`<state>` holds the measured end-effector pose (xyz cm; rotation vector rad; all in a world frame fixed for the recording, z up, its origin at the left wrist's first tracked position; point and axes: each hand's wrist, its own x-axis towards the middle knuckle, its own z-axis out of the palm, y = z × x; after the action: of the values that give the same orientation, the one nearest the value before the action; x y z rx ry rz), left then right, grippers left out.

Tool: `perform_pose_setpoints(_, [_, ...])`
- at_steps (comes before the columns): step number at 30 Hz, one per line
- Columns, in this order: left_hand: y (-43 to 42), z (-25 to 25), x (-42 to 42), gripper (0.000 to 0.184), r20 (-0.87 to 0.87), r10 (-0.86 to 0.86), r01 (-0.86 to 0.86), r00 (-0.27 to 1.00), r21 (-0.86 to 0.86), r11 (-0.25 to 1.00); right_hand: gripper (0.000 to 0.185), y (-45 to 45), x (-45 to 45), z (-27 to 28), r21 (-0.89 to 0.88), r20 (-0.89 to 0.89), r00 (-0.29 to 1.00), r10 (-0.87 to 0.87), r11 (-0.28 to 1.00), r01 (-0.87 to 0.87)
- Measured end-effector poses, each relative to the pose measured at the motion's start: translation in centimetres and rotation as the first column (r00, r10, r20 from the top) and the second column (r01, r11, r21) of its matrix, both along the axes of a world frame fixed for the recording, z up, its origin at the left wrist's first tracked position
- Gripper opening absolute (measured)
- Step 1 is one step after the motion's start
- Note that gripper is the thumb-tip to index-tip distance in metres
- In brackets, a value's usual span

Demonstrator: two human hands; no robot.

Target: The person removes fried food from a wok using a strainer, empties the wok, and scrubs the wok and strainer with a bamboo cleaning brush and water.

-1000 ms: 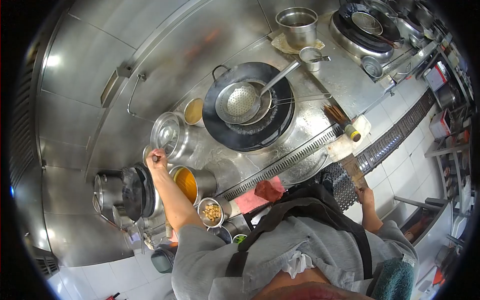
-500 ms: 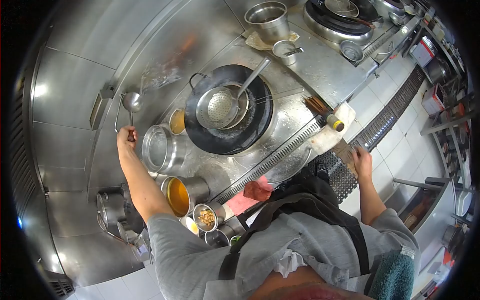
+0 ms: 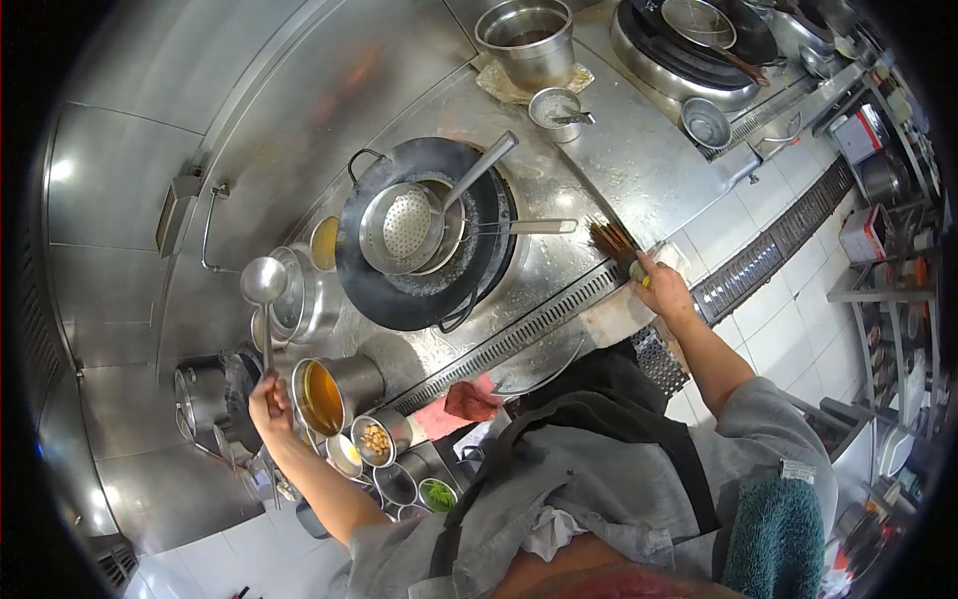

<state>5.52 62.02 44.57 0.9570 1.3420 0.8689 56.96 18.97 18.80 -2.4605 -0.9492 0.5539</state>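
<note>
My left hand (image 3: 270, 403) is wrapped round the handle of a steel ladle (image 3: 263, 282), whose bowl is raised near the large steel pot (image 3: 308, 298) by the wall. On the right, my right hand (image 3: 663, 287) is closed round the yellow-banded handle of a bamboo brush (image 3: 614, 241) at the stove's front edge. Between them sits a black wok (image 3: 374, 298) holding foamy liquid. A perforated strainer (image 3: 407, 226) and a second, partly hidden strainer with a pale handle (image 3: 544, 227) rest over it.
A pot of orange liquid (image 3: 321, 397), a container of light brown pieces (image 3: 375, 440) and a bowl of greens (image 3: 437, 495) stand at lower left. A pink cloth (image 3: 436, 417) lies by the slotted drain (image 3: 509, 334). Behind are a steel pot (image 3: 526, 45) and another wok (image 3: 664, 45).
My left hand has brought the ladle down and back from the wall tap. My right hand has moved from the stove's front side onto the brush handle. The camera view has shifted.
</note>
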Motion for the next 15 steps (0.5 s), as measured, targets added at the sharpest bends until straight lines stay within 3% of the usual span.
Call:
perform_pose_setpoints(2, [-4.3,1.5,0.4,0.020,0.021,-0.002,0.002,1.000,-0.022,1.000,0.057,0.8,2.1,-0.8,0.119,0.070,0.991,0.116,0.985,-0.124])
perform_pose_setpoints(5, [-9.3,2.9,0.6,0.024,-0.007,0.075,-0.075,0.997,-0.031,0.997,0.051,6.6,6.1,-0.6,0.018,0.044,0.987,0.152,0.988,-0.153])
perform_pose_setpoints(7, [-11.6,3.3,-0.1,0.024,-0.028,0.121,-0.122,0.992,-0.055,0.991,0.049,12.6,8.7,-1.1,0.113,0.060,0.980,0.188,0.975,-0.194])
perform_pose_setpoints(11, [-15.2,4.4,1.2,0.022,-0.091,0.214,-0.219,0.973,-0.058,0.974,0.035,25.6,11.7,-2.9,0.170,0.101,0.991,0.091,0.980,-0.107])
perform_pose_setpoints(15, [-16.7,5.4,2.5,0.019,-0.147,0.262,-0.276,0.954,-0.088,0.957,0.029,32.1,14.4,-3.2,0.194,0.116,0.982,0.146,0.967,-0.167])
